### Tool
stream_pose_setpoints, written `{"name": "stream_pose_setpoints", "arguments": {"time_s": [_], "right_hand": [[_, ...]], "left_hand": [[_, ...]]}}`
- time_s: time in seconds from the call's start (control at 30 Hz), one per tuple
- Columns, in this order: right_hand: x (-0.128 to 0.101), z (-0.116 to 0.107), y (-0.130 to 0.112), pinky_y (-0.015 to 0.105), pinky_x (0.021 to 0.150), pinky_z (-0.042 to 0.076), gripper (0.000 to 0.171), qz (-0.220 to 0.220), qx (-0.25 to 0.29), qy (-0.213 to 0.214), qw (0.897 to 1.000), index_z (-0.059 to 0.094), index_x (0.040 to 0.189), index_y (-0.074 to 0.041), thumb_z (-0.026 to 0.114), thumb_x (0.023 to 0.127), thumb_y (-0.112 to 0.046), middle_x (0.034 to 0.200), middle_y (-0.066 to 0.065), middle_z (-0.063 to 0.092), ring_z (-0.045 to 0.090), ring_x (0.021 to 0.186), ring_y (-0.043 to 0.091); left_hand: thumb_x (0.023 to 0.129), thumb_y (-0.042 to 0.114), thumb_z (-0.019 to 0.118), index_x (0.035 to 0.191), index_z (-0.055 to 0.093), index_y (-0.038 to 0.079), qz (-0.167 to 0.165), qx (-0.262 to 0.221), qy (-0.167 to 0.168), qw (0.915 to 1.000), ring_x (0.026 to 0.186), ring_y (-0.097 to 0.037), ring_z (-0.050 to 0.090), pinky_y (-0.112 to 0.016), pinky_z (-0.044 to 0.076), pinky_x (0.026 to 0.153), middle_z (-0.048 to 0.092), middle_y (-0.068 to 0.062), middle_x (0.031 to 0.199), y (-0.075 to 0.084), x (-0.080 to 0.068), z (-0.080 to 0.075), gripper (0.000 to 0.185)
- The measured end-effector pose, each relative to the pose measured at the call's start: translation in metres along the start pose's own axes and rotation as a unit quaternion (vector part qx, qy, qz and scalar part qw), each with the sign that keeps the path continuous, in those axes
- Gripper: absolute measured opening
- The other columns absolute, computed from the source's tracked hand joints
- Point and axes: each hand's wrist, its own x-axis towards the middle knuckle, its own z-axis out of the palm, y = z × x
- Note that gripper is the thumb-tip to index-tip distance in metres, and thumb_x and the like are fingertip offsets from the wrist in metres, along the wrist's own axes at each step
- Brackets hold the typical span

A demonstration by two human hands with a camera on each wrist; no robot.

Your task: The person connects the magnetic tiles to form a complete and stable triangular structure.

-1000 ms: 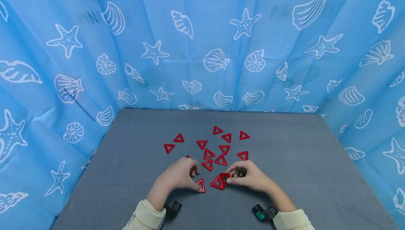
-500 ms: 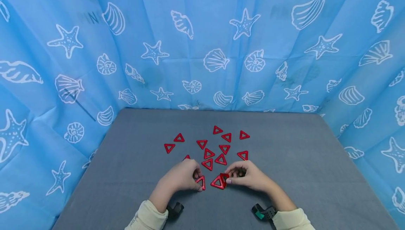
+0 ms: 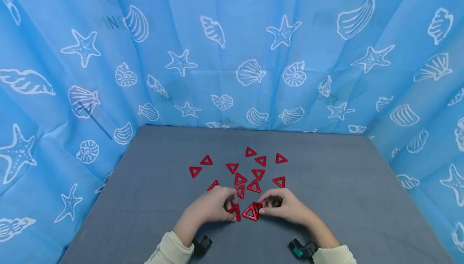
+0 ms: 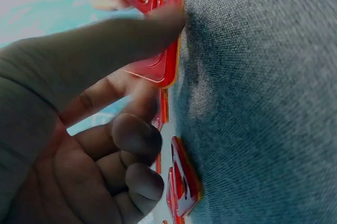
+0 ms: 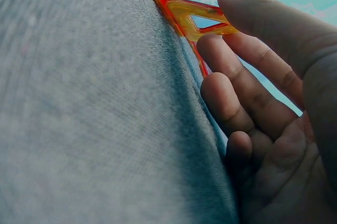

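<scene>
Red triangle [image 3: 238, 213], glossy, hollow-centred, corners rounded, pinched in your left hand [image 3: 218, 205]; your right hand [image 3: 286, 206] pinches tilted red triangle [image 3: 257, 205], touching flat triangle [image 3: 249, 217].

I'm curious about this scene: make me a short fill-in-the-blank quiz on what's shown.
The left hand and right hand each pinch a red, hollow plastic piece shaped like a ____.
On the blue fabric curtain, white outlined seashells appear with ____.
The black device at the right wrist has a patch coloured ____.

Missing words: triangle; starfish; green.
</scene>
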Motion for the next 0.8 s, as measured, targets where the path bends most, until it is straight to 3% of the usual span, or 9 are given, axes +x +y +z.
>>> {"name": "stream_pose_setpoints", "arguments": {"time_s": [0.13,0.3,0.5,0.8], "right_hand": [[0.000,-0.002,-0.001,0.027,0.062,0.052,0.016,-0.004,0.003,0.003,1.000,0.078,0.112,-0.009,0.078,0.096,-0.009,0.086,0.016,0.071,0.063,0.071,0.012],[-0.003,0.001,-0.003,0.026,0.060,0.051,0.015,-0.011,0.019,0.003,1.000,0.078,0.112,-0.007,0.077,0.097,-0.008,0.089,0.018,0.071,0.062,0.070,0.011],[-0.009,0.009,0.000,0.025,0.061,0.052,0.015,-0.001,0.046,-0.009,0.999,0.077,0.112,-0.004,0.076,0.097,-0.006,0.088,0.016,0.070,0.061,0.071,0.006],[-0.004,0.007,0.000,0.024,0.062,0.053,0.016,0.006,0.048,-0.007,0.999,0.076,0.113,-0.003,0.075,0.097,-0.007,0.090,0.016,0.070,0.061,0.072,0.003]], "left_hand": [[0.092,0.018,0.085,0.094,0.069,0.021,0.014,0.018,0.011,0.9997,0.062,-0.007,0.050,-0.024,0.043,0.062,0.055,0.007,0.070,0.001,0.004,0.000,0.016],[0.096,0.021,0.081,0.093,0.074,0.026,0.022,0.055,0.031,0.9977,0.072,-0.002,0.052,-0.024,0.046,0.066,0.058,0.013,0.080,0.000,0.005,0.004,0.008],[0.096,0.026,0.080,0.089,0.070,0.029,0.004,0.032,0.047,0.9984,0.067,-0.003,0.053,-0.024,0.046,0.062,0.059,0.015,0.076,-0.002,-0.001,0.014,0.013],[0.093,0.030,0.084,0.078,0.063,0.027,-0.012,0.031,0.104,0.9940,0.053,-0.006,0.047,-0.026,0.037,0.052,0.053,0.011,0.061,0.000,0.003,0.016,0.026]]}}
